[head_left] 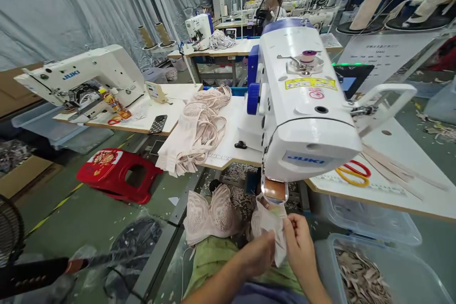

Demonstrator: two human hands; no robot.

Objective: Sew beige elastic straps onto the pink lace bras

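Note:
A beige lace bra (213, 213) hangs in front of my lap, its left cup in full view. Its far side runs under the head of the white sewing machine (309, 137). My left hand (261, 249) is closed on the bra's pale fabric (273, 223) just below the needle area. On the other side, my right hand (298, 235) pinches the edge of the same fabric between thumb and fingers. The needle and the exact stitching spot are hidden behind the machine's front guard (275, 190).
A pile of beige bras (203, 128) lies left of the machine. Red and yellow-handled scissors (356, 173) and fabric strips (388, 166) lie right. Below stands a clear bin (338, 266) of scraps. A red stool (117, 173) and second sewing machine (85, 76) are left.

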